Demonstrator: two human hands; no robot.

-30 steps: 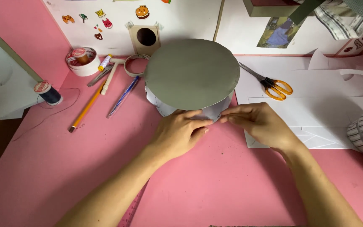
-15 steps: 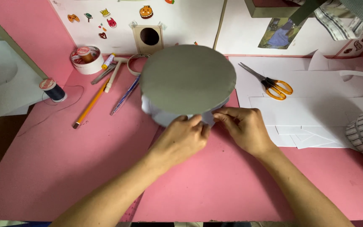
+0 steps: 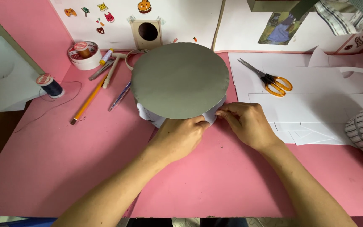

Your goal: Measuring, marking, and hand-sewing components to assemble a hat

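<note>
Both sets of fingers pinch white paper (image 3: 211,116) at the near rim of the grey disc (image 3: 180,80): left hand (image 3: 180,136), right hand (image 3: 248,124). Disc sits mid-worktop (image 3: 64,159), toward far edge. Scissors (image 3: 269,79) right; pencil (image 3: 88,102), thread spool (image 3: 50,85) left.

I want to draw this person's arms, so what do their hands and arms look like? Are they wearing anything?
Both arms are bare all the way down: no sleeves show in the picture. The left hand and the right hand wear no gloves, and no rings, watch or bracelets can be seen. The fingernails look short and plain.
</note>
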